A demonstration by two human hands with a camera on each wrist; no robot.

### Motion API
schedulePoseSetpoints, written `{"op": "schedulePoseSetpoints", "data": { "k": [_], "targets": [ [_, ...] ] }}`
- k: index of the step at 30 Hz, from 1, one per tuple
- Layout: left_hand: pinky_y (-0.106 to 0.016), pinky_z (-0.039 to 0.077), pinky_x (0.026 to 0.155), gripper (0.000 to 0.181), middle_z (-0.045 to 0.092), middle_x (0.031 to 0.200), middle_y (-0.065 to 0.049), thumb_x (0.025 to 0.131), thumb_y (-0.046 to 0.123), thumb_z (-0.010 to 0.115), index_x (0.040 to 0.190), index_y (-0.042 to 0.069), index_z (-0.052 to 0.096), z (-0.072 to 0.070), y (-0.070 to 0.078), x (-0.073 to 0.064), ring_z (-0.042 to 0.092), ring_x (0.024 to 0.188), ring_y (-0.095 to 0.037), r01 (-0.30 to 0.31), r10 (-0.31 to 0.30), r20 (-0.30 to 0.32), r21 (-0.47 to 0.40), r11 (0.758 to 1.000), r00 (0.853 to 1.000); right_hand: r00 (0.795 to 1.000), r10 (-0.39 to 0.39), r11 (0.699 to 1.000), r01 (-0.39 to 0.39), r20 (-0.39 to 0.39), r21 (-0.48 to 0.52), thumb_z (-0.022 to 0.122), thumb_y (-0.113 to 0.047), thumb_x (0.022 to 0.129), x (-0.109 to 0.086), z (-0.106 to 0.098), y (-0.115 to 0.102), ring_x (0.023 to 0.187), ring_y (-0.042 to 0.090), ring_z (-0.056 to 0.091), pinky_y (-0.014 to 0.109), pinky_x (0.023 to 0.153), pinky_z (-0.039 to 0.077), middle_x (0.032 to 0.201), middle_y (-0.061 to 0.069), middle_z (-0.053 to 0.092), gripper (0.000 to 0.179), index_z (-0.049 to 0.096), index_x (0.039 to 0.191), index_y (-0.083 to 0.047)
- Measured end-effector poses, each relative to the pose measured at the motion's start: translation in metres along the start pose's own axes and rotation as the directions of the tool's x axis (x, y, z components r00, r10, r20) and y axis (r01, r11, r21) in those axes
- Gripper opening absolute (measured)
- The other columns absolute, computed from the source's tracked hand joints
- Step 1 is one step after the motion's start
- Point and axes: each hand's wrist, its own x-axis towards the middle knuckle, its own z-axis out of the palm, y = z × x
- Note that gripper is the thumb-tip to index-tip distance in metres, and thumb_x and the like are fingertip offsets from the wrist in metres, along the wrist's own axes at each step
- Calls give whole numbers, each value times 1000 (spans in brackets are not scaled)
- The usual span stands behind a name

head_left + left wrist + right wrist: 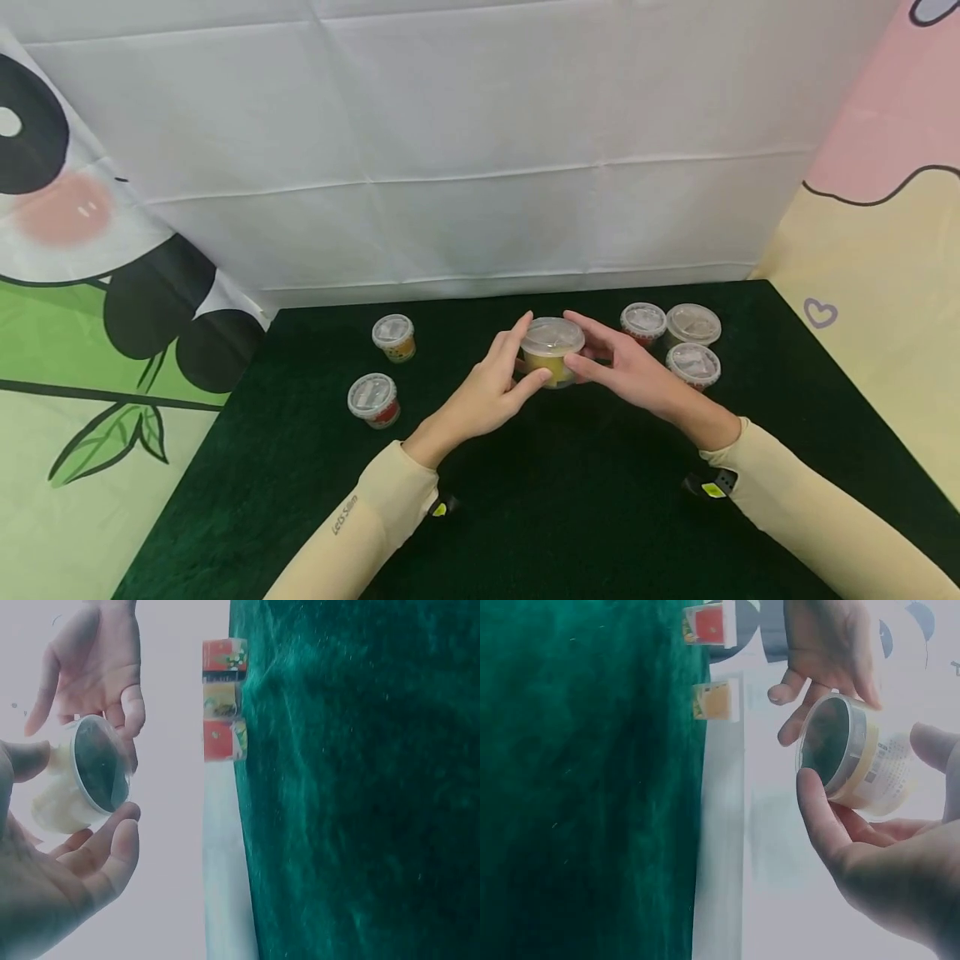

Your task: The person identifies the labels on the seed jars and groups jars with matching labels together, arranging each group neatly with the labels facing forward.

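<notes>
Between my two hands is a round clear plastic tub (551,354) with a lid and a yellow label. It is raised off the dark green cloth, tilted a little. My left hand (491,387) holds its left side, thumb at the front and fingers around the side. From the right, my right hand (618,360) grips it with the thumb in front. The left wrist view shows the tub's dark, see-through round base (103,763). Label print on the tub (874,761) appears in the right wrist view, too blurred to read.
At left on the cloth (570,517) stand a yellow-labelled tub (393,336) and a red-labelled tub (373,398). To the right are two red-labelled tubs (643,322) (693,365) beside a wider pale-lidded tub (693,323). A white fabric wall (480,225) rises behind.
</notes>
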Motion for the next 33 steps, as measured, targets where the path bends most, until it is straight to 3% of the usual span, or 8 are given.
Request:
{"op": "schedulePoseSetpoints", "data": {
  "k": [11, 33],
  "targets": [
    [-33, 55, 79, 76, 38, 147, -16, 105, 35, 57, 164, 20, 10, -18, -2, -5, 58, 107, -24, 27, -29, -67, -29, 999, 997, 1000, -23, 992, 21, 19, 127, 56, -30, 106, 20, 9, -9, 111, 30, 61, 40, 91, 55, 136, 19, 55, 65, 25, 162, -14],
    [-35, 55, 81, 73, 39, 144, -15, 106, 34, 55, 163, 22, 12, -21, -5, -5, 57, 109, -24, 10, -16, -86, -70, 997, 996, 999, 12, 978, -20, 41, 209, 53, -28, 107, 26, 12, -12, 113, 33, 59, 40, 90, 56, 139, 20, 52, 64, 24, 162, -12]
  ]
}}
